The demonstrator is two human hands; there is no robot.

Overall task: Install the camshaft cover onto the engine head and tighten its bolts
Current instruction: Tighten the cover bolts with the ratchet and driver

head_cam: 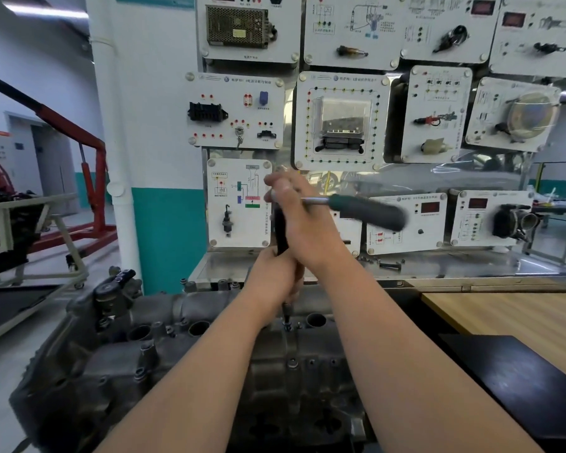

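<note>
The grey camshaft cover (164,348) lies on the engine head in front of me, with round plug wells along its top. A tall black tool shaft (281,233) stands upright over a bolt (287,325) near the cover's middle. My left hand (273,279) grips the lower part of that shaft. My right hand (303,220) holds its top, where a ratchet handle (370,212) with a dark green grip sticks out to the right, blurred. The socket end sits on the bolt.
Behind the engine stands a wall of white training panels (342,120) above a metal shelf (438,266). A wooden bench top (517,318) with a black mat (520,384) lies right. A red engine crane (92,178) and a trolley (30,237) stand left.
</note>
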